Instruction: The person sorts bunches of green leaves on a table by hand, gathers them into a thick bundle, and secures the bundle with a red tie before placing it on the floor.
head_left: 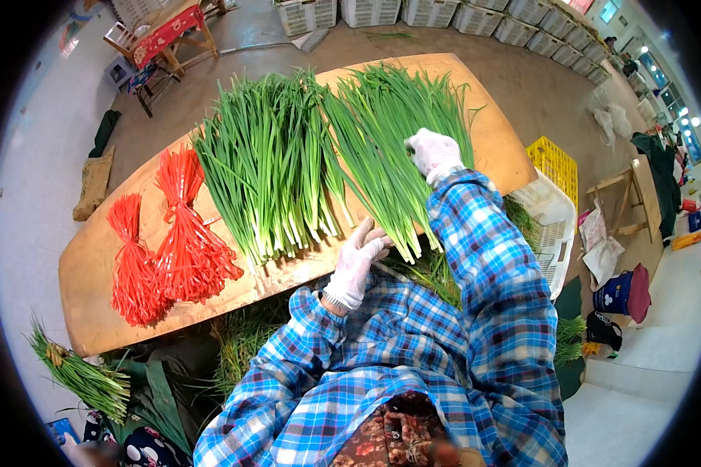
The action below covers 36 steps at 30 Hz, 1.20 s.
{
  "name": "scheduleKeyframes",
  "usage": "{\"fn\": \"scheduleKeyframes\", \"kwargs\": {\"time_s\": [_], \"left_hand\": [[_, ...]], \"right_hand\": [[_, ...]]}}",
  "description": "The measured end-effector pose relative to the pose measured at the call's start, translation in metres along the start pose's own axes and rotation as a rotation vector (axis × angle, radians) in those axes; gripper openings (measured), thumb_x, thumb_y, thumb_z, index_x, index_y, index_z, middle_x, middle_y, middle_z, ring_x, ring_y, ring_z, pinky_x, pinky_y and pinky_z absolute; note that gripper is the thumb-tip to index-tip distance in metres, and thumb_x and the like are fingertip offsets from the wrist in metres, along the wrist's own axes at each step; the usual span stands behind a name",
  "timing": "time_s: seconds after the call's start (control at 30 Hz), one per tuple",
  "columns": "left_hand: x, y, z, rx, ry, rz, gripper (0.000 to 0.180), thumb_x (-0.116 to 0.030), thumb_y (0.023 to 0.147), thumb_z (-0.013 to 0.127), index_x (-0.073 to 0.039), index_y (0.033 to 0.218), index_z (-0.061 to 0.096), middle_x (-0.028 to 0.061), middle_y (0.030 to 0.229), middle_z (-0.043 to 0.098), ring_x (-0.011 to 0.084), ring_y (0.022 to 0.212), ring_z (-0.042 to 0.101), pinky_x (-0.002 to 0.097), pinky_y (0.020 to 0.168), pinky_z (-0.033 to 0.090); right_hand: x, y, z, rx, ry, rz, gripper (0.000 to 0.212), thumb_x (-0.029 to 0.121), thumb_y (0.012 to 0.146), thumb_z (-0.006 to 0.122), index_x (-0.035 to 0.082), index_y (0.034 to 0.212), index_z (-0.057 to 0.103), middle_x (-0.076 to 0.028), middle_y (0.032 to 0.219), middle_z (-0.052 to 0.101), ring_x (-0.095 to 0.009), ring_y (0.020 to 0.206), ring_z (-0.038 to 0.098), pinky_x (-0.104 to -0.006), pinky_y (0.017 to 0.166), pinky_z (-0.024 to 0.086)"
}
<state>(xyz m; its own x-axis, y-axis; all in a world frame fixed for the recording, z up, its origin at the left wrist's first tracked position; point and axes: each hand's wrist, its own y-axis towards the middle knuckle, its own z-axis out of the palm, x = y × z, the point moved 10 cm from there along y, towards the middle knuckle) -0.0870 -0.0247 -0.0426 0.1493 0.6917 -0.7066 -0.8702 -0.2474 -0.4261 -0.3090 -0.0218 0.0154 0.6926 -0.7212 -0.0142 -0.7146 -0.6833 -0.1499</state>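
In the head view, the right heap of long green stalks [393, 132] lies on the tabletop [93, 261], leaf tips pointing away and pale ends toward the person, at or just past the near edge. The gloved right hand [435, 153] rests over that heap's right side with its fingers curled; whether it grasps any leaves cannot be told. The gloved left hand [355, 266] sits by the pale ends, fingers loosely bent, and its hold is hidden too. With the ends so near the edge, a sideways or backward pull could drag stalks off, toward the loose greens [245, 342] below. The fine leaves overlap and look likely to tangle, so moving a few might pull others askew; a tight squeeze could crease them. The left heap of stalks [269, 167] lies close beside, with strays leaning into the gap, and the two could mix if the left hand or its checked sleeve [304, 331] sweeps across. The large red bundle of strips [187, 241] lies against or just beside the left heap, next to a small red bundle [136, 265]; its splayed strips could catch on shifting stalks and come along.
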Motion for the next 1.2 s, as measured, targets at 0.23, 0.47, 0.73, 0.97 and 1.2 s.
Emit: {"fn": "scheduleKeyframes", "kwargs": {"time_s": [0.23,0.47,0.73,0.97,1.2], "left_hand": [[0.002,-0.005,0.003,-0.025,-0.020,-0.026,0.061,-0.010,0.083,0.048,0.008,0.131,0.014,0.0198,0.117,0.045,0.0244,0.097,0.052,0.0313,0.084,0.043],[-0.008,0.007,0.004,-0.043,-0.013,0.000,0.062,-0.010,0.082,0.049,0.009,0.130,0.016,0.0220,0.118,0.043,0.0260,0.096,0.052,0.0329,0.083,0.044],[-0.040,0.046,0.015,-0.030,0.058,-0.029,0.057,-0.015,0.079,0.057,0.009,0.124,0.030,0.0151,0.101,0.054,0.0225,0.088,0.055,0.0330,0.079,0.046],[-0.031,0.070,0.026,-0.196,0.237,-0.185,0.044,-0.025,0.073,0.067,0.004,0.100,0.047,0.0107,0.088,0.055,0.0186,0.073,0.055,0.0318,0.060,0.052],[0.022,0.080,0.045,-0.186,0.125,-0.394,0.024,-0.023,0.071,0.069,-0.003,0.078,0.057,0.0035,0.068,0.055,0.0153,0.054,0.054,0.0300,0.048,0.050]], "right_hand": [[-0.014,-0.019,-0.039,-0.256,0.285,-0.018,0.009,0.020,0.073,0.058,0.012,0.074,0.063,-0.008,0.078,0.060,-0.025,0.075,0.058,-0.0337,0.069,0.046],[-0.071,-0.085,-0.134,-0.437,1.253,0.122,0.016,0.015,0.076,0.059,0.000,0.082,0.062,-0.002,0.067,0.056,-0.008,0.058,0.050,-0.0211,0.052,0.039],[-0.035,-0.185,-0.053,0.054,0.341,-0.279,0.024,0.022,0.067,0.066,0.004,0.083,0.061,-0.010,0.076,0.060,-0.022,0.070,0.058,-0.0310,0.060,0.046],[-0.017,-0.183,-0.059,-0.243,0.248,-0.271,0.032,0.004,0.067,0.058,0.010,0.098,0.059,-0.011,0.101,0.057,-0.028,0.086,0.056,-0.0335,0.070,0.047],[-0.046,-0.135,-0.052,-0.313,0.298,0.042,0.056,0.013,0.070,0.063,0.003,0.121,0.042,-0.017,0.118,0.047,-0.028,0.110,0.045,-0.0332,0.094,0.035]]}}
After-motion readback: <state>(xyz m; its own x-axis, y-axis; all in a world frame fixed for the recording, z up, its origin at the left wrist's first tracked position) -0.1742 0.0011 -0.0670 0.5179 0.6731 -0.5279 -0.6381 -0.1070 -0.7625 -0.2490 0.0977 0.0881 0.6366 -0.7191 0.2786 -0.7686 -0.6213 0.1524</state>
